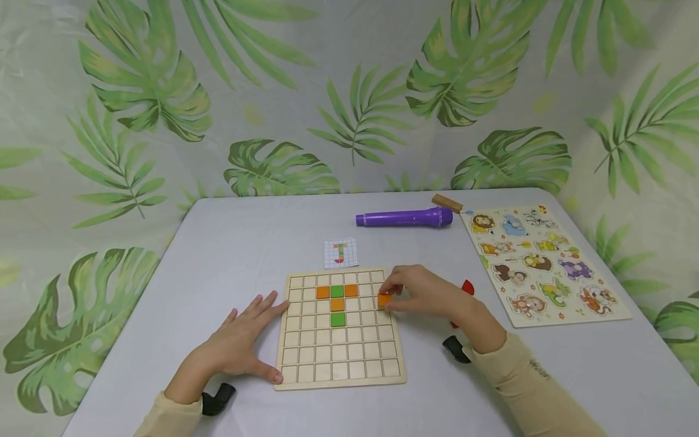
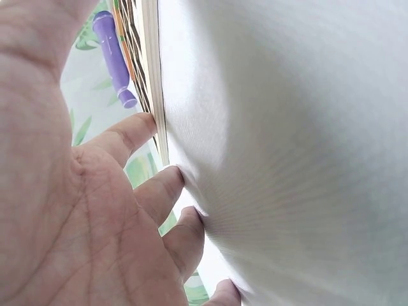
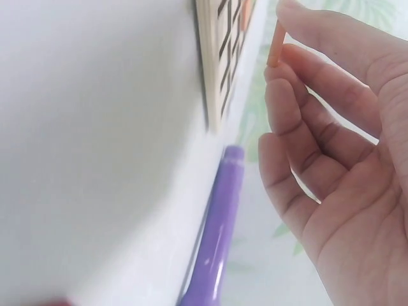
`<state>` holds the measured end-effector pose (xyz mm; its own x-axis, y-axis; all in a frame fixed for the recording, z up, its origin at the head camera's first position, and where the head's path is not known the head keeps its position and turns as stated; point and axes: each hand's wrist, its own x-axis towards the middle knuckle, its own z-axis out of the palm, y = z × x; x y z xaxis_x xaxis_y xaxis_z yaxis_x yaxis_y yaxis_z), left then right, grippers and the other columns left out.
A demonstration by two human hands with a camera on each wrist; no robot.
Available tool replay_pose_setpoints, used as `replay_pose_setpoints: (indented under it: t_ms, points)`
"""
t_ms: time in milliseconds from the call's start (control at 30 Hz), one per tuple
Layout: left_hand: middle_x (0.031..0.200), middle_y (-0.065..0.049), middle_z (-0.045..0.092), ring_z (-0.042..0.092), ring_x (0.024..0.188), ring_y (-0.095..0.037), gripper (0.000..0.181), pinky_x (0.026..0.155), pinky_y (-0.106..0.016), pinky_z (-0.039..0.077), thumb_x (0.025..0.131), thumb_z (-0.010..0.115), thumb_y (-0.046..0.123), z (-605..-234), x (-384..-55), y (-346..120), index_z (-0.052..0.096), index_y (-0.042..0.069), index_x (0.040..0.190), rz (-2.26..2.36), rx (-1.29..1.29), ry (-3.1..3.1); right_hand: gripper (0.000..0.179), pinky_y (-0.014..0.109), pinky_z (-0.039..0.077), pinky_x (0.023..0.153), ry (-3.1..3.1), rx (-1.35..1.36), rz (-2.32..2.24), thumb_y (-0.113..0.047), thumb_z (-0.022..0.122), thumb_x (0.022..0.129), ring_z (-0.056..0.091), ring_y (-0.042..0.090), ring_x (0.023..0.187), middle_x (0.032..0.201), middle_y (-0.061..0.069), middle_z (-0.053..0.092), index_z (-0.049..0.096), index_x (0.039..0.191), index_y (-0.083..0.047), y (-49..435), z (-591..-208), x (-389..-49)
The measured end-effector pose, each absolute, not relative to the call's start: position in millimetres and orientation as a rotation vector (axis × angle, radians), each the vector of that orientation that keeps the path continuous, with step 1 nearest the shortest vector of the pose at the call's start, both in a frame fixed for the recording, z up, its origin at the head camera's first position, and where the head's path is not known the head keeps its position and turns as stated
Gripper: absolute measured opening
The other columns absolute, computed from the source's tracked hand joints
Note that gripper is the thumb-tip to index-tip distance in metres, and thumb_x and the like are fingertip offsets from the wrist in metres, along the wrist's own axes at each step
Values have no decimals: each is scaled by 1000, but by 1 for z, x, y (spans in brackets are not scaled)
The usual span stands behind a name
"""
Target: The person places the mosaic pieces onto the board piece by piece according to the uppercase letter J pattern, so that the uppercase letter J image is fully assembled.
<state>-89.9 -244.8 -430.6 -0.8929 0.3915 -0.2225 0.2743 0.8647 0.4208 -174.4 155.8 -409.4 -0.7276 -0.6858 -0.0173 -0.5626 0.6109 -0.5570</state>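
A square wooden grid board (image 1: 355, 369) lies on the table in front of the person. Orange and green square tiles sit in its upper middle: orange, green, orange across one row, then an orange tile (image 1: 337, 304) and a green tile (image 1: 338, 319) below. The left hand (image 1: 240, 340) spreads along the board's left side, thumb at the lower corner and a fingertip at the edge. Over the board's right edge, the right hand (image 1: 420, 292) pinches an orange tile (image 3: 276, 46) between thumb and fingers. A small pattern card (image 1: 341, 253) lies just beyond the board.
A purple toy microphone (image 1: 404, 218) and a brown wooden block (image 1: 446, 203) lie at the back. An animal puzzle board (image 1: 546, 267) is on the right. Red pieces (image 1: 468, 287) are partly hidden behind the right forearm.
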Motion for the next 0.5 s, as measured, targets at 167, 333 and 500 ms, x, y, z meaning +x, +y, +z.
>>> replay_pose_setpoints:
  t_ms: [167,333,500]
  points:
    - [181,-12,19,18,166,-47,140,122,-85,15,54,95,74,-431,-90,-245,33,27,170,547,504,2742,24,31,59,89,2577,-1031,-752,-24,85,94,62,11,94,105,-7,71,81,115,-12,142,-409,-170]
    - [181,-12,20,19,166,-47,139,122,-85,16,54,95,74,-431,-90,-245,33,28,170,544,511,2743,26,26,58,87,2546,-1064,-739,-26,86,93,62,10,92,105,-6,72,81,113,-12,129,-411,-166]
    - [181,-11,19,18,166,-46,138,122,-85,15,56,96,73,-430,-89,-245,33,28,170,561,508,2730,25,23,58,87,2502,-1115,-743,-25,86,93,64,9,92,104,-6,73,82,113,-11,115,-413,-160]
